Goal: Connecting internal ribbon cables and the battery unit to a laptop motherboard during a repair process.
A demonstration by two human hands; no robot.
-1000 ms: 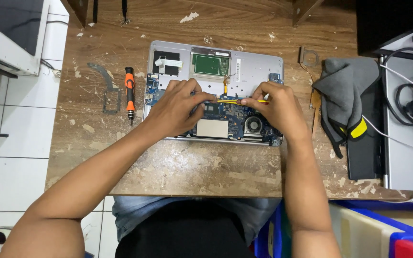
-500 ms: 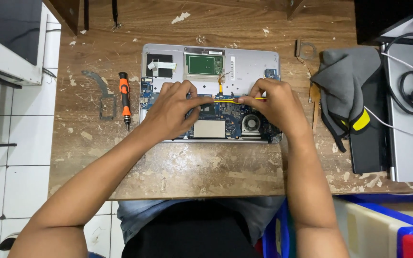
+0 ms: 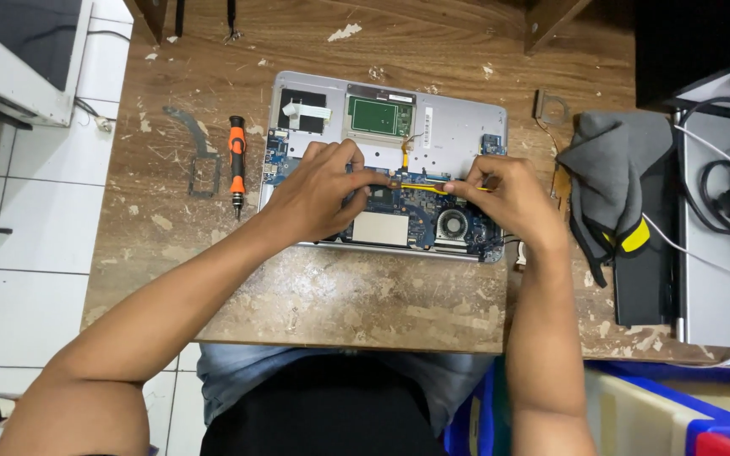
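While both hands' fingers (image 3: 356, 169) seemingly pinch a yellow cable (image 3: 433, 187), the opened laptop (image 3: 458, 127) sits mid-table (image 3: 340, 295).

Opened silver laptop base (image 3: 458, 127), circuit board (image 3: 407, 211) exposed

A worn wooden counter (image 3: 340, 304) with scuffed, flaking varnish fills the middle of the view. To its left lies a white tiled floor (image 3: 19, 245) with dark grout lines. A white cabinet edge (image 3: 23, 84) stands at the upper left. Blue plastic bins (image 3: 635, 405) sit at the lower right. The light is even and soft.
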